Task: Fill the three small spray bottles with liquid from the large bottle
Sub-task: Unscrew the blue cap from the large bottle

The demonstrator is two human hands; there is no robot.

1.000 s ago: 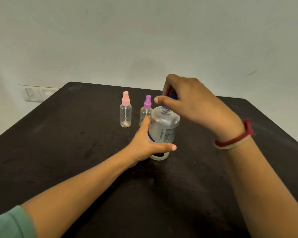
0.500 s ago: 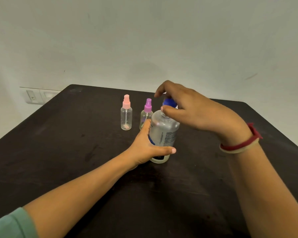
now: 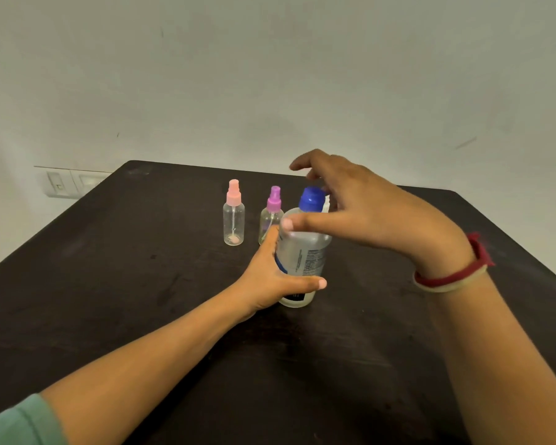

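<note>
From the head camera, the large bottle (image 3: 303, 252) stands upright near the middle of the dark tabletop (image 3: 109, 284), its blue cap (image 3: 311, 198) on its neck. The left hand (image 3: 270, 279) grips the lower body of the bottle from the left - thumb across the front, fingers wrapped behind.

The right hand (image 3: 369, 213) hangs over the cap with its fingers spread and arched: the thumb stretches across in front of the bottle's shoulder and the index finger is lifted above the cap. Whether the other fingers touch the cap cannot be told. A red band (image 3: 450, 276) circles the right wrist.

Behind and to the left stand two small spray bottles - a pink-topped one (image 3: 234, 220) standing apart, and a purple-topped one (image 3: 271, 216) just beside the left hand. A white scrap shows behind the cap; what it is cannot be told.
</note>
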